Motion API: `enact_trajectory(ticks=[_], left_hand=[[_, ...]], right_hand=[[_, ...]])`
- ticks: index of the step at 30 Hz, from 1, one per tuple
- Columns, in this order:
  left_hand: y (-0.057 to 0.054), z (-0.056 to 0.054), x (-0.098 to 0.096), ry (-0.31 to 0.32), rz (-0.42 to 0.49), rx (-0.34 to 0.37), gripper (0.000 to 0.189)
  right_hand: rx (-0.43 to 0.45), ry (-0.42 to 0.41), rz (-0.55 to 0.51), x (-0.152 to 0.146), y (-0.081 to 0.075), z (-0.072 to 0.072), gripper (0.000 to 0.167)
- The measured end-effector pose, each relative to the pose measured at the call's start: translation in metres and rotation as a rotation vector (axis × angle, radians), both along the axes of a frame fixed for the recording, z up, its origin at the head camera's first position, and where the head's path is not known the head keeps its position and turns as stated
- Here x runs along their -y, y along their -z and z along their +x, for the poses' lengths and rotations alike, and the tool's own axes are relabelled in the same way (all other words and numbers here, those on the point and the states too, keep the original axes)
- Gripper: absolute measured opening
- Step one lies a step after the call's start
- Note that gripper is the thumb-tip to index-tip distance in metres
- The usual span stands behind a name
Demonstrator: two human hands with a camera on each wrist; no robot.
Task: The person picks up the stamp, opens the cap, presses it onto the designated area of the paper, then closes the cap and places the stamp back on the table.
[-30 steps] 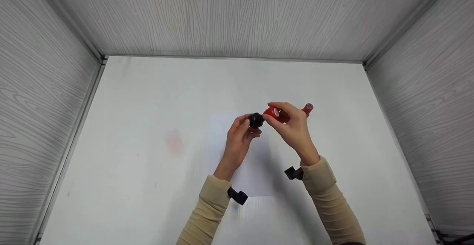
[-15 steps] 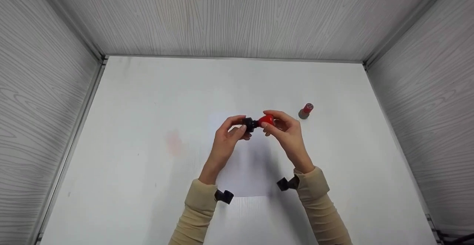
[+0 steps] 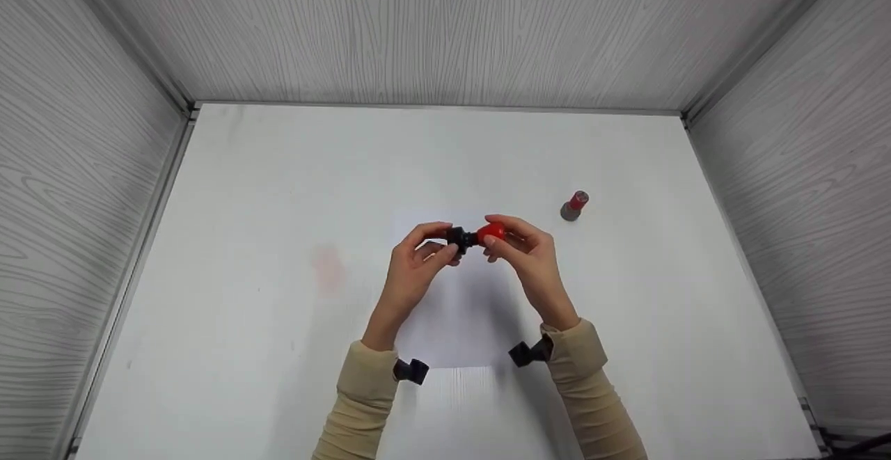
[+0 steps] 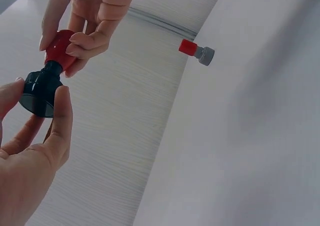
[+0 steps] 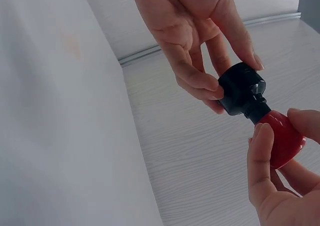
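From here I can see a pale sheet of paper (image 3: 452,335) on the white worktop (image 3: 264,168), and I'll use the paper to say where things are. Left of the paper there is a faint pink smudge (image 3: 327,270).

Next comes the person's left hand (image 3: 411,265), up over the far left part of the paper. Its thumb and fingers pinch the black piece (image 3: 457,238) around its wide end. The black piece has a thin neck that points right, over the far part of the paper. That neck meets the red knob (image 3: 493,231), which is also above the paper, nearer its right side. The right hand (image 3: 532,255) pinches the knob between thumb and fingers, by the paper's far right part.

I think the step in hand is working the knob and the black piece where they join. I can't tell if they are being put together or pulled apart. Either way, the next move calls for a firm left hand and a gentle turn or pull from the right.

Past the paper's far right corner stands a small red and gray piece (image 3: 575,206), with no hand on it.

The left wrist view shows the dark wide end of the black piece and the small piece's thin middle, both hard to see from the head view. The right wrist view shows a shiny notch (image 5: 257,88) by the black neck, but not the small piece.
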State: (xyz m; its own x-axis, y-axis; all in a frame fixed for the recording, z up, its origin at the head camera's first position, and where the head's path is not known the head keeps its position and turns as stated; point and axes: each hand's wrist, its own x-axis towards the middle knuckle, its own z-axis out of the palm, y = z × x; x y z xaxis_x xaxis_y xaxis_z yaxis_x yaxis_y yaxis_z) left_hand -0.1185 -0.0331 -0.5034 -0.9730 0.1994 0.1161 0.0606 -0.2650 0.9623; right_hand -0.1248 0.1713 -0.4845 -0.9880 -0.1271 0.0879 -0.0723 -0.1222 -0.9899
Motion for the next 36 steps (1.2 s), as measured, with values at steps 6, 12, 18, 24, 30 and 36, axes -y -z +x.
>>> enact_trajectory(ticks=[6, 12, 18, 24, 30, 36], left_hand=[[0.002, 0.002, 0.001, -0.002, -0.031, 0.006, 0.034], [0.001, 0.006, 0.002, -0.007, -0.042, 0.034, 0.033], [0.001, 0.007, 0.003, 0.002, -0.032, 0.041, 0.032], [0.003, 0.009, 0.005, 0.002, -0.023, 0.054, 0.032], [0.005, 0.010, 0.006, 0.014, 0.006, 0.050, 0.030], [0.004, 0.012, 0.006, 0.014, 0.016, 0.061, 0.029]], right_hand=[[0.010, -0.008, 0.001, -0.002, 0.003, 0.002, 0.032], [0.002, -0.039, 0.031, -0.003, 0.000, 0.003, 0.030], [0.009, -0.051, 0.050, -0.004, -0.004, 0.003, 0.029], [-0.005, -0.064, 0.109, -0.003, -0.008, 0.006, 0.030], [-0.046, -0.065, 0.153, -0.003, -0.010, 0.005, 0.030], [-0.063, -0.075, 0.186, -0.001, -0.020, 0.009, 0.030]])
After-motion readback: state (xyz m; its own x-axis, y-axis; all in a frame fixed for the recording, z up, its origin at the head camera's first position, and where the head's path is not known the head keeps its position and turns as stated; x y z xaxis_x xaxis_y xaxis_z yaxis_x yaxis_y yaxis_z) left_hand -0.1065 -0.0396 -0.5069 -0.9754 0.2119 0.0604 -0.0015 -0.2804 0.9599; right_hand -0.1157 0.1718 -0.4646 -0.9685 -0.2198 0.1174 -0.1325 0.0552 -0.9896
